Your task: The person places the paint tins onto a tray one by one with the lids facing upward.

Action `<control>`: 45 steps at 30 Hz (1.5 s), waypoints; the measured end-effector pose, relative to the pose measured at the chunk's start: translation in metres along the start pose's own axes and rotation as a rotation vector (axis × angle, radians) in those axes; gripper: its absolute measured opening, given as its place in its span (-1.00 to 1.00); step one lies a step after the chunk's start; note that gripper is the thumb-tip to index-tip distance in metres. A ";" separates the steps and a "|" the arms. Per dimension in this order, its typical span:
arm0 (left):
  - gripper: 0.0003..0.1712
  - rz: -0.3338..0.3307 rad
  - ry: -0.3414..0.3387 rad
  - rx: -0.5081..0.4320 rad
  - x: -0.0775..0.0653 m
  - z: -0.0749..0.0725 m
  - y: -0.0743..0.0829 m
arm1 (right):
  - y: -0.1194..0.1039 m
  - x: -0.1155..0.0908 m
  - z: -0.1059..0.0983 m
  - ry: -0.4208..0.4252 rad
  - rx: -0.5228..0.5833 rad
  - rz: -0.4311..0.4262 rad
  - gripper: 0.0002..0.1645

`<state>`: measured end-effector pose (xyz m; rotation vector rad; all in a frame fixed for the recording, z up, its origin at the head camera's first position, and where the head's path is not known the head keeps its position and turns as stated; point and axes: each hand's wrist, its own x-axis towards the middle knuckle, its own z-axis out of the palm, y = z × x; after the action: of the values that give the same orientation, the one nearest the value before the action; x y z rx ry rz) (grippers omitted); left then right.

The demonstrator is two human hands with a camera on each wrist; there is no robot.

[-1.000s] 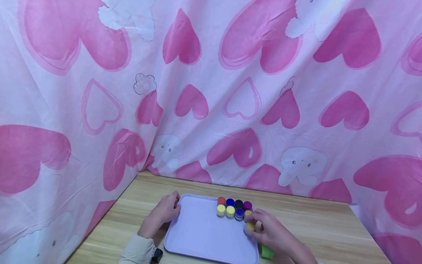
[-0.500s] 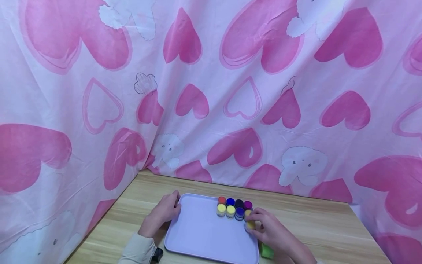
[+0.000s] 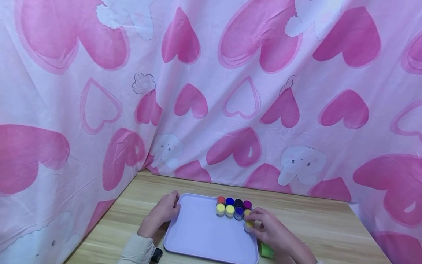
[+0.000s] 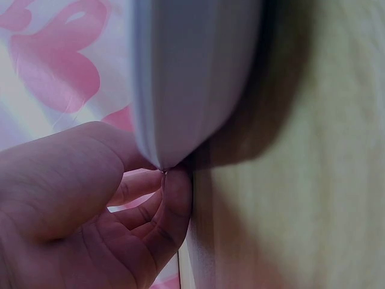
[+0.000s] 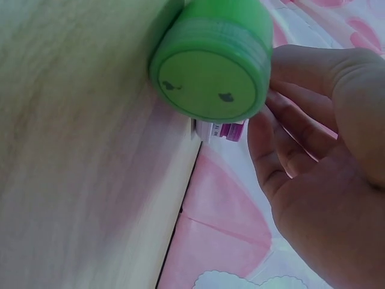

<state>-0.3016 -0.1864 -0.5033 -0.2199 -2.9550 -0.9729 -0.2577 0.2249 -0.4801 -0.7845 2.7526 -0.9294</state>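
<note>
My left hand [image 3: 163, 209] pinches the left rim of a pale lilac tray [image 3: 204, 234]; in the left wrist view the thumb and fingertips meet at the tray's corner [image 4: 174, 108]. At the tray's right edge my right hand [image 3: 271, 230] holds a small yellow-topped paint jar [image 3: 249, 224] between thumb and fingers. Two rows of similar jars stand at the tray's back right: red [image 3: 221, 200], blue [image 3: 229, 202], black [image 3: 238, 203] and magenta [image 3: 247, 204] behind, pale yellow [image 3: 220, 209] and dark blue [image 3: 239, 212] among those in front. In the right wrist view the held jar is hidden.
A green cylindrical container [image 5: 210, 66] with two dark marks on its round end sits on the wooden table [image 3: 316, 227], just right of the tray under my right wrist. A pink heart-patterned curtain [image 3: 230, 146] stands behind and to the left of the table.
The right hand's jar shifts only slightly, staying close to the front row at the tray's right edge. My left hand keeps its place on the tray rim.
</note>
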 end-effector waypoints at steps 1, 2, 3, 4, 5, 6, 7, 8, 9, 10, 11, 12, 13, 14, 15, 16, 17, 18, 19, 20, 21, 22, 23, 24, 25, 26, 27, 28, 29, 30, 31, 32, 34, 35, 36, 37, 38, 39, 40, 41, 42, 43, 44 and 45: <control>-0.81 0.002 0.003 -0.001 0.000 0.000 0.000 | 0.000 0.000 0.000 -0.001 -0.001 -0.007 -0.63; -0.81 0.008 0.006 0.001 0.000 0.000 0.000 | 0.001 0.000 -0.001 -0.003 -0.004 -0.014 -0.63; -0.81 0.014 0.011 0.002 0.000 0.000 -0.001 | 0.001 0.000 -0.001 -0.002 -0.006 -0.022 -0.63; -0.81 0.015 0.012 0.004 0.000 0.001 -0.001 | 0.001 -0.001 -0.001 -0.003 -0.007 -0.027 -0.63; -0.82 0.019 0.015 0.006 0.000 0.001 -0.001 | 0.002 -0.001 -0.001 -0.005 -0.008 -0.031 -0.62; -0.82 0.021 0.018 0.008 0.000 0.001 -0.001 | 0.002 -0.001 -0.001 -0.007 -0.006 -0.032 -0.62; -0.81 0.029 0.022 0.009 0.000 0.001 -0.001 | 0.002 0.000 0.000 -0.010 -0.003 -0.031 -0.61; -0.81 0.029 0.023 0.007 -0.001 0.001 -0.001 | 0.002 0.000 0.000 -0.013 -0.002 -0.029 -0.61; -0.81 0.024 0.021 0.005 -0.001 0.001 -0.002 | 0.002 0.000 0.000 -0.014 0.000 -0.031 -0.60; -0.81 0.019 0.018 0.004 -0.001 0.001 -0.002 | 0.002 0.001 0.001 -0.016 0.000 -0.031 -0.60; -0.81 0.017 0.017 0.001 -0.001 0.001 -0.002 | 0.002 0.002 0.002 -0.016 -0.001 -0.032 -0.60; -0.80 0.011 0.014 0.000 -0.001 0.001 -0.002 | 0.001 0.002 0.002 -0.015 -0.001 -0.033 -0.60; -0.80 0.008 0.012 -0.002 -0.001 0.001 -0.003 | 0.001 0.003 0.002 -0.015 -0.002 -0.034 -0.60; -0.80 -0.003 0.006 -0.005 -0.001 0.001 -0.003 | 0.001 0.003 0.003 -0.015 0.000 -0.036 -0.60; -0.80 -0.006 0.005 -0.004 -0.001 0.001 -0.003 | 0.001 0.003 0.003 -0.014 0.000 -0.039 -0.60; -0.80 -0.006 0.005 -0.005 -0.001 0.001 -0.003 | 0.000 0.003 0.003 -0.015 0.003 -0.038 -0.60; -0.80 -0.007 0.005 -0.005 -0.001 0.001 -0.004 | 0.000 0.003 0.003 -0.016 0.004 -0.034 -0.60; -0.80 -0.009 0.004 -0.006 -0.001 0.000 -0.004 | 0.000 0.003 0.003 -0.017 0.008 -0.031 -0.60; -0.81 -0.009 0.005 -0.007 -0.002 0.000 -0.003 | 0.000 0.002 0.003 -0.015 0.014 -0.028 -0.60; -0.81 -0.010 0.005 -0.007 -0.002 0.000 -0.003 | 0.000 0.001 0.003 -0.012 0.019 -0.023 -0.60; -0.80 -0.009 0.005 -0.006 -0.002 0.000 -0.002 | 0.000 -0.001 0.002 -0.007 0.023 -0.017 -0.60; -0.80 -0.012 0.001 -0.006 -0.002 0.001 -0.002 | 0.000 -0.003 0.001 -0.002 0.027 -0.009 -0.59; -0.79 -0.017 -0.003 -0.005 -0.002 0.001 -0.002 | 0.001 -0.005 0.000 0.006 0.030 -0.003 -0.59; -0.79 -0.020 -0.008 -0.006 -0.001 0.001 -0.001 | 0.001 -0.007 -0.002 0.010 0.035 0.005 -0.60; -0.78 -0.022 -0.011 -0.006 -0.001 0.001 -0.001 | 0.001 -0.010 -0.004 0.016 0.038 0.012 -0.60; -0.78 -0.026 -0.015 -0.005 -0.001 0.001 -0.002 | 0.002 -0.012 -0.005 0.017 0.041 0.020 -0.60; -0.78 -0.028 -0.017 -0.003 0.000 0.002 -0.002 | 0.003 -0.014 -0.007 0.017 0.046 0.026 -0.60; -0.78 -0.032 -0.018 -0.004 0.000 0.002 -0.002 | 0.004 -0.016 -0.009 0.016 0.051 0.031 -0.61; -0.78 -0.030 -0.017 -0.004 0.000 0.002 -0.002 | 0.005 -0.017 -0.010 0.012 0.056 0.038 -0.62; -0.78 -0.024 -0.013 -0.002 0.000 0.002 -0.002 | 0.006 -0.019 -0.012 0.004 0.060 0.045 -0.63; -0.79 -0.022 -0.011 -0.002 0.000 0.002 -0.002 | 0.007 -0.021 -0.013 -0.003 0.069 0.055 -0.63; -0.79 -0.020 -0.008 0.000 0.000 0.002 -0.002 | 0.009 -0.023 -0.015 -0.014 0.077 0.068 -0.64; -0.79 -0.009 -0.005 0.000 0.000 0.002 -0.002 | 0.011 -0.029 -0.018 -0.040 0.106 0.103 -0.63; -0.79 -0.008 -0.007 0.001 0.000 0.002 -0.001 | 0.012 -0.032 -0.019 -0.056 0.134 0.133 -0.61; -0.79 -0.010 -0.008 0.002 0.000 0.002 -0.001 | 0.012 -0.035 -0.020 -0.072 0.163 0.166 -0.58; -0.79 -0.014 -0.011 0.000 0.000 0.002 -0.001 | 0.013 -0.038 -0.021 -0.084 0.189 0.192 -0.56; -0.79 -0.016 -0.013 0.002 0.000 0.002 -0.001 | 0.014 -0.041 -0.021 -0.093 0.211 0.212 -0.54; -0.78 -0.021 -0.016 0.001 0.000 0.001 0.000 | 0.015 -0.044 -0.022 -0.101 0.235 0.230 -0.52; -0.78 -0.025 -0.018 0.002 0.000 0.001 0.000 | 0.016 -0.046 -0.022 -0.108 0.255 0.246 -0.51; -0.78 -0.033 -0.021 0.001 0.000 0.001 0.000 | 0.017 -0.049 -0.022 -0.114 0.268 0.254 -0.50; -0.78 -0.028 -0.018 0.001 0.000 0.001 0.000 | 0.019 -0.051 -0.022 -0.118 0.265 0.249 -0.51; -0.78 -0.026 -0.018 -0.001 0.000 0.001 0.001 | 0.020 -0.053 -0.022 -0.123 0.264 0.238 -0.52; -0.78 -0.027 -0.017 0.000 0.000 0.001 0.000 | 0.022 -0.055 -0.022 -0.128 0.266 0.231 -0.52; -0.78 -0.024 -0.016 -0.001 0.001 0.001 0.001 | 0.023 -0.057 -0.022 -0.133 0.267 0.224 -0.53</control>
<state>-0.3021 -0.1852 -0.5039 -0.1937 -2.9787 -0.9795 -0.2252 0.2814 -0.4786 -0.4638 2.4694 -1.1193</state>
